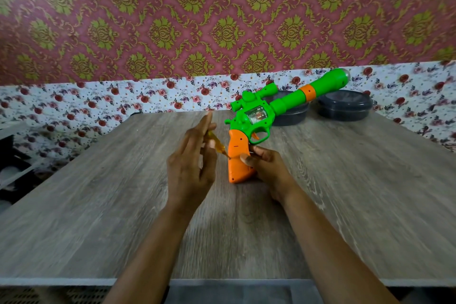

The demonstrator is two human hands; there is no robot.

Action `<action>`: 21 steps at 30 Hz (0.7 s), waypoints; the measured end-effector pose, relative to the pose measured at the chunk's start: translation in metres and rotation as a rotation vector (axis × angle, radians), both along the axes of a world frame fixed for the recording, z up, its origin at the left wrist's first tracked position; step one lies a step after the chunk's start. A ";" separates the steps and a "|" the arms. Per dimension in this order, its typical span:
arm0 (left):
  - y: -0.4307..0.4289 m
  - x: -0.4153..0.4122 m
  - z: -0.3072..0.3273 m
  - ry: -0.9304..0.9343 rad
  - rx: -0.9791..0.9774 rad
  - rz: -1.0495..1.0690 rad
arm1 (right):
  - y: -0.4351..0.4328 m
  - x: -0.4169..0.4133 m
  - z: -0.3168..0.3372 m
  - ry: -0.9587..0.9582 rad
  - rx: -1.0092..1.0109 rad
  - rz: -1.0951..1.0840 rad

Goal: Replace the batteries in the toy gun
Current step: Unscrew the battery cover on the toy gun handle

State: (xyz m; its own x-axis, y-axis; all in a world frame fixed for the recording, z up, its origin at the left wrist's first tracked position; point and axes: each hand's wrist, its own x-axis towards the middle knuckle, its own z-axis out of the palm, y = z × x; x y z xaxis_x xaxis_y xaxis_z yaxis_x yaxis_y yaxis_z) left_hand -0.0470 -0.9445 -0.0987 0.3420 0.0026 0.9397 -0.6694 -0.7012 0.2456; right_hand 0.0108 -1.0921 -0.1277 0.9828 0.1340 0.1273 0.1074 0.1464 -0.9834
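Two grips meet near the middle of the wood-grain counter (pixel 98 205). The left grip (pixel 190 163) is turned edge-on, its fingers long and only slightly bent, and it pinches a small amber screwdriver (pixel 216 145) between thumb and fingers. The screwdriver slants down to the right, and its tip touches the left edge of the orange handle (pixel 238 155) of the toy gun (pixel 271 106).

The toy gun stands with the butt of its handle down, seemingly resting on the counter. Its green body, with a scope on top and a clear window in the side, rises above the handle. The long green barrel with an orange band slopes up and to the right.

The right grip (pixel 269 170) is curled round the handle from the right, thumb pressed on the near face.

Behind the barrel, at the back of the counter, sit two dark round containers (pixel 345 106).
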 end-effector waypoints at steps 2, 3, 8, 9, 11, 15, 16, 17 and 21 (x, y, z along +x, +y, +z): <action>0.000 -0.001 0.000 0.000 -0.009 0.018 | 0.000 0.000 0.000 -0.005 -0.006 -0.004; 0.000 -0.001 0.000 -0.003 -0.016 0.021 | 0.000 0.000 0.001 -0.007 -0.012 -0.005; 0.002 0.000 0.000 -0.007 -0.036 0.023 | 0.001 -0.001 0.002 0.008 -0.018 -0.022; 0.002 0.000 0.000 -0.007 -0.045 0.021 | 0.001 -0.001 0.003 0.007 -0.018 -0.020; 0.001 -0.001 0.002 -0.022 -0.060 0.013 | 0.001 -0.002 0.003 0.005 -0.020 -0.021; 0.001 -0.002 0.004 -0.043 -0.099 -0.023 | 0.000 -0.003 0.004 0.003 -0.031 -0.025; 0.001 -0.002 0.004 -0.040 -0.095 -0.036 | 0.000 -0.003 0.004 0.002 -0.030 -0.023; 0.002 -0.002 0.004 -0.043 -0.076 -0.048 | 0.000 -0.004 0.004 -0.001 -0.028 -0.020; 0.002 -0.003 0.002 -0.047 -0.020 -0.116 | 0.000 -0.003 0.003 -0.022 -0.016 -0.007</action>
